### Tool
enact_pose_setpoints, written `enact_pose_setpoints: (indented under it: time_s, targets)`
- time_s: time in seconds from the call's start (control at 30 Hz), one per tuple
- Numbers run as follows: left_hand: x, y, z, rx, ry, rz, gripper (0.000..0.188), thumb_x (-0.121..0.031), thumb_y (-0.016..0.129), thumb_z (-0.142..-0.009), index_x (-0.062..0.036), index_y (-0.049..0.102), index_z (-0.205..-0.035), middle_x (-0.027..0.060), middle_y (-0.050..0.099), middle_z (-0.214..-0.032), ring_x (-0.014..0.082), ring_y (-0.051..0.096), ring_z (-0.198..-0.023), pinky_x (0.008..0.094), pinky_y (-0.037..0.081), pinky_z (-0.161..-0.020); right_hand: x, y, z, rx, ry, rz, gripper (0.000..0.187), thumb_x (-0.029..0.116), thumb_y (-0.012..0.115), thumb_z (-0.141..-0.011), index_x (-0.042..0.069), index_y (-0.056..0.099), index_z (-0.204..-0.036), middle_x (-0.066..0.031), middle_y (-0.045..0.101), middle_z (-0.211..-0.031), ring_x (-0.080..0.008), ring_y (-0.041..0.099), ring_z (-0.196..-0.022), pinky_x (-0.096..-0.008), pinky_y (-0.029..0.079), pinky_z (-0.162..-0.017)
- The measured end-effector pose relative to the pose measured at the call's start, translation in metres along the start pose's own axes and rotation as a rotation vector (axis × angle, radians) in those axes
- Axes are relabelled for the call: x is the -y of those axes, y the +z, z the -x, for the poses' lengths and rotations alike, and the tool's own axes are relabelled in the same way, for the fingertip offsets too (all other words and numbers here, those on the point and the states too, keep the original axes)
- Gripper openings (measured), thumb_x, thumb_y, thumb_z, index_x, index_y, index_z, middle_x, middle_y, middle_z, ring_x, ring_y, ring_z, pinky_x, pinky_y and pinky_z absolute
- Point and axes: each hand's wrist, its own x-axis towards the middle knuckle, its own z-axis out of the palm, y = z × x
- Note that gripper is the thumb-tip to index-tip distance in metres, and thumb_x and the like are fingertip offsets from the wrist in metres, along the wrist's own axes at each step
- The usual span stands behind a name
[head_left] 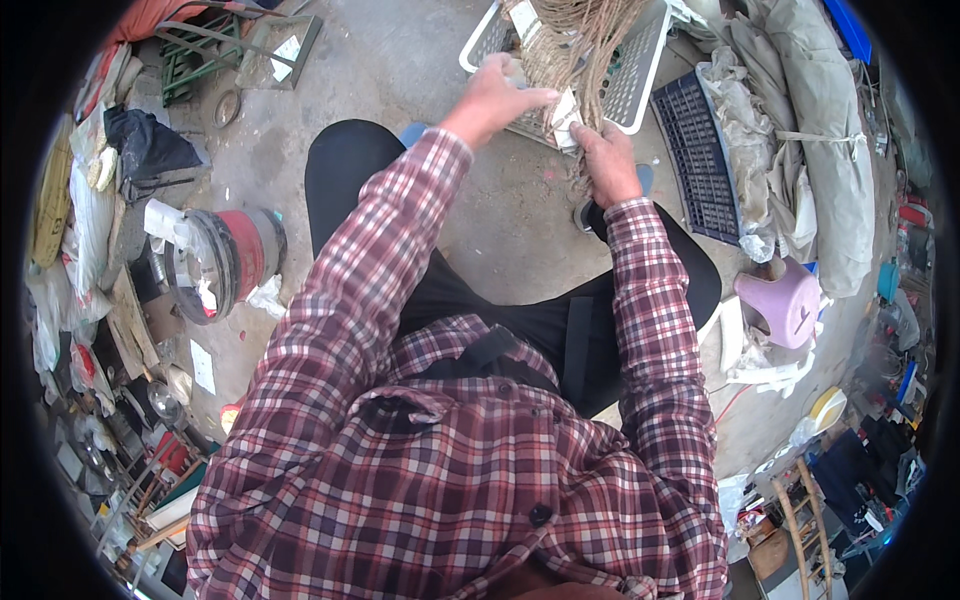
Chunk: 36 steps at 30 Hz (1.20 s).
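Note:
A thick bundle of brown rope (pixel 603 40) lies over the white plastic basket (pixel 650 62) ahead of me, with a woven rope strip beside the loose strands. Near the bundle's lower end is a white band (pixel 565 118). My right hand (pixel 608 165) is closed on the rope just below this band, its thumb pressed against the band. Left of the bundle, my left hand (pixel 492 102) has its thumb stretched toward the rope, apart from the other fingers. Those fingertips are slightly blurred, and something pale shows beside them.
A dark crate (pixel 700 155) and grey wrapped rolls (pixel 820 150) stand at the right, with a purple stool (pixel 780 303) nearer me. To the left are a red and grey bucket (pixel 240 250) and a dark bag (pixel 150 145). Green metal frames (pixel 200 55) lie far left.

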Motion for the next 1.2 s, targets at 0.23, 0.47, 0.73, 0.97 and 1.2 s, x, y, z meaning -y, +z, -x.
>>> enact_pose_setpoints:
  time_s: [0.23,0.47,0.73,0.97,1.2]
  targets:
    - [0.010,0.018,-0.034,0.109,-0.041,0.318,0.081,-0.003,0.083,-0.068,0.0136,0.035,-0.131,0.0216,0.058,-0.116,0.0245,0.062,-0.104,0.0322,0.053,-0.088,-0.020,-0.001,-0.010,-0.020,-0.108,-0.001,0.038,0.019,0.059,-0.087,-0.010,0.059,-0.111,-0.0165,0.067,-0.098,-0.0204,0.062,-0.087,-0.0343,0.048,-0.077]
    - [0.023,0.013,-0.033,0.069,-0.080,0.302,0.049,-0.004,0.075,-0.075,0.0093,0.050,-0.115,0.0151,0.062,-0.103,0.0194,0.063,-0.091,0.0298,0.055,-0.075,-0.020,0.006,-0.008,-0.059,-0.162,0.094,0.036,0.017,0.058,-0.088,-0.010,0.057,-0.111,-0.0178,0.066,-0.099,-0.0229,0.064,-0.085,-0.0357,0.050,-0.075]
    - [0.012,0.007,0.010,0.304,-0.153,0.264,0.032,-0.008,0.071,-0.078,0.0046,0.059,-0.105,0.0093,0.064,-0.094,0.0163,0.063,-0.082,0.0287,0.054,-0.064,0.001,0.012,0.007,-0.009,-0.080,-0.005,0.033,0.010,0.053,-0.091,-0.011,0.051,-0.117,-0.0152,0.063,-0.101,-0.0165,0.063,-0.080,-0.0299,0.052,-0.068]
    - [0.000,0.016,0.057,0.263,-0.118,0.042,0.028,-0.013,0.072,-0.075,0.0051,0.062,-0.094,0.0112,0.066,-0.083,0.0159,0.065,-0.072,0.0295,0.053,-0.057,-0.005,0.009,0.006,0.021,-0.078,-0.190,0.035,0.016,0.051,-0.096,-0.009,0.050,-0.121,-0.0138,0.062,-0.108,-0.0179,0.062,-0.090,-0.0315,0.051,-0.078]
    - [0.003,0.027,0.075,0.158,-0.044,0.085,0.030,-0.020,0.071,-0.079,0.0051,0.061,-0.092,0.0168,0.067,-0.082,0.0228,0.067,-0.076,0.0348,0.052,-0.068,-0.009,0.006,0.014,0.145,-0.032,-0.363,0.041,0.022,0.054,-0.097,-0.007,0.047,-0.125,-0.0134,0.060,-0.113,-0.0190,0.060,-0.097,-0.0324,0.050,-0.083]
